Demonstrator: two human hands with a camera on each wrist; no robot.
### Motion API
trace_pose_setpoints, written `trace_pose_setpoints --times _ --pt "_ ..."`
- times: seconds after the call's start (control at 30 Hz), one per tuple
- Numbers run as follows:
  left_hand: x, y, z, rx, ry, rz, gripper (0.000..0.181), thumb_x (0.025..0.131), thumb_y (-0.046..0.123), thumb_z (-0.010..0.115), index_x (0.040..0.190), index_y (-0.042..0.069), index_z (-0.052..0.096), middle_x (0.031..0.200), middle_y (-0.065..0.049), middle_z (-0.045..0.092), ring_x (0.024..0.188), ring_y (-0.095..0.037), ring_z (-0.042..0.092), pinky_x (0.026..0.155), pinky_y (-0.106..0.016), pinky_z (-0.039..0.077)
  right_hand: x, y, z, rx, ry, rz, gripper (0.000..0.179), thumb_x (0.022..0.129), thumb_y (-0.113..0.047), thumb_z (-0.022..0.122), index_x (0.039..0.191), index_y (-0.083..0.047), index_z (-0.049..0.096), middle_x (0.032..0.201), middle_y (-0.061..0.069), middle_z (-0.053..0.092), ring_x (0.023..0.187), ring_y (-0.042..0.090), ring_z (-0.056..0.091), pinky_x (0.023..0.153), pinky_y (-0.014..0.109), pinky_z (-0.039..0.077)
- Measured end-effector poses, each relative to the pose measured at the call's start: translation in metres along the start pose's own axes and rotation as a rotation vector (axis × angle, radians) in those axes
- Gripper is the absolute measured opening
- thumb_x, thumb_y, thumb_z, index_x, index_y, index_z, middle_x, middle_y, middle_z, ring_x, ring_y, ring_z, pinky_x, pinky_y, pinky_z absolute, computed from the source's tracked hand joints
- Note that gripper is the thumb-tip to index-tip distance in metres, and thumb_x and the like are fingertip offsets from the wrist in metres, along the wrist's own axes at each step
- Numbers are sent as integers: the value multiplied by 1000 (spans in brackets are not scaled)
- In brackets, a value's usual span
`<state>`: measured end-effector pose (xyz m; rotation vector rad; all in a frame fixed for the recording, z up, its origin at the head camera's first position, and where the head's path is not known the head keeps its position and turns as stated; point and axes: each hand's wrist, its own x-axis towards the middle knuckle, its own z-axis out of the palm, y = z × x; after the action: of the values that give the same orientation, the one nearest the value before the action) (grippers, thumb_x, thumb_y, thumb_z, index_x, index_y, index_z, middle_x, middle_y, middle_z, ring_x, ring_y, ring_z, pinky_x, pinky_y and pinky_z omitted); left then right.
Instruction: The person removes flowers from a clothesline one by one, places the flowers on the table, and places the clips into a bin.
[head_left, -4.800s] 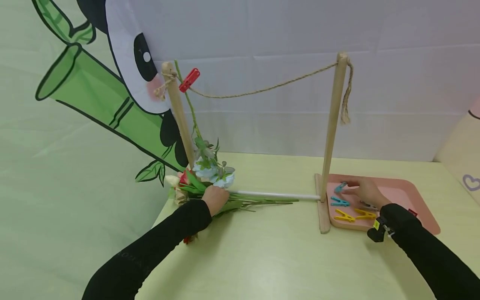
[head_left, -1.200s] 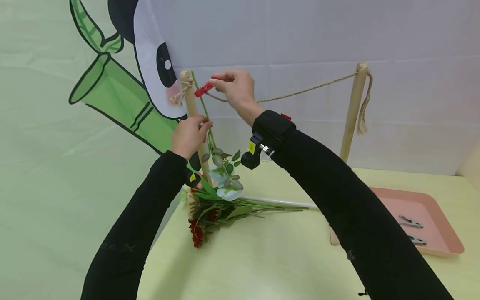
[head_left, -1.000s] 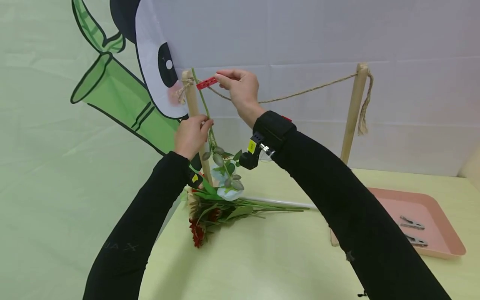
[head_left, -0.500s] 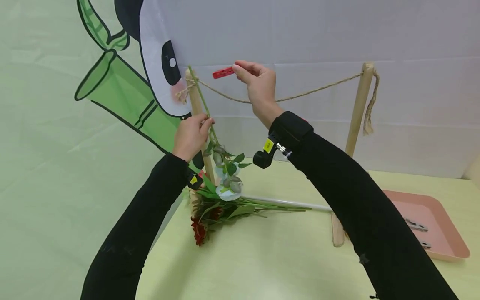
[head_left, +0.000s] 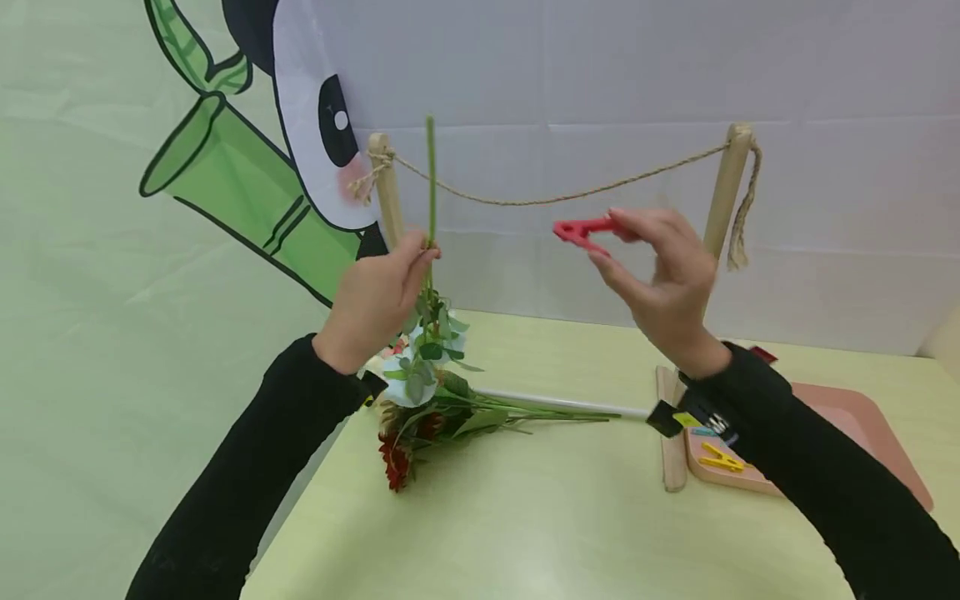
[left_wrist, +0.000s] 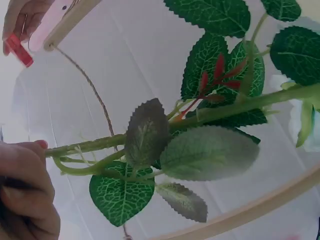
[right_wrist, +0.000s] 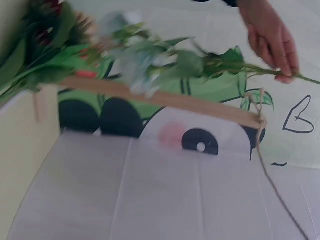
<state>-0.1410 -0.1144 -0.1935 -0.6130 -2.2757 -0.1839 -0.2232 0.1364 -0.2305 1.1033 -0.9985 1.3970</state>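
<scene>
My left hand (head_left: 378,304) pinches the green stem (head_left: 431,175) of an artificial flower hanging head down, its pale blue blooms (head_left: 408,379) just over the bundle on the table. The stem's cut end points up past the rope (head_left: 517,202), near the left wooden post (head_left: 388,200). To the right, my right hand (head_left: 667,275) holds a red clothespin (head_left: 577,231) between thumb and fingers, in the air below the rope. The left wrist view shows the stem's leaves (left_wrist: 210,152) close up. From the right wrist, the left hand (right_wrist: 270,40) appears gripping the stem.
A bundle of flowers with a dark red bloom (head_left: 395,462) lies on the table, stems (head_left: 555,410) pointing right. Beyond the right post (head_left: 726,192), a pink tray (head_left: 885,433) holds a yellow clothespin (head_left: 722,458) and others, partly hidden by my right forearm. A white bar joins the posts.
The right hand left the tray, took the red clothespin off the rope and carried it right and down. The left hand went from the bundle to the stem, which now stands away from the post.
</scene>
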Motion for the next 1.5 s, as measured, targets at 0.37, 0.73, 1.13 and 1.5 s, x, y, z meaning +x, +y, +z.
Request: trace_pose_setpoints --times 0.37,0.73,1.13,1.5 --pt "-32 27 49 522 -335 400 18 87 -3 56 81 7 42 55 2 14 50 -11 5 52 -25 5 -104 -5 -148 -457 -209 -31 46 82 -35 69 89 11 67 74 24 58 72 26 53 87 10 42" --pt "-114 -83 256 701 -620 542 27 97 13 44 72 19 47 53 1 20 56 -16 10 57 -39 15 -139 13 -274 -986 -960 296 35 93 -26 53 113 2 60 104 19 60 97 33 53 69 37 50" --pt "-97 -81 333 840 -752 517 48 96 21 50 54 27 27 53 4 17 53 -14 10 52 -36 15 -163 43 -293 -1096 -1497 574 17 73 -6 74 87 -2 66 80 12 57 72 28 53 64 39 48" --pt "-106 -73 361 910 -898 461 44 94 25 54 52 25 39 52 4 21 50 -12 13 49 -34 16 -189 54 -282 -1125 -1534 528 13 73 -1 73 82 0 65 78 13 60 71 28 53 69 40 50"
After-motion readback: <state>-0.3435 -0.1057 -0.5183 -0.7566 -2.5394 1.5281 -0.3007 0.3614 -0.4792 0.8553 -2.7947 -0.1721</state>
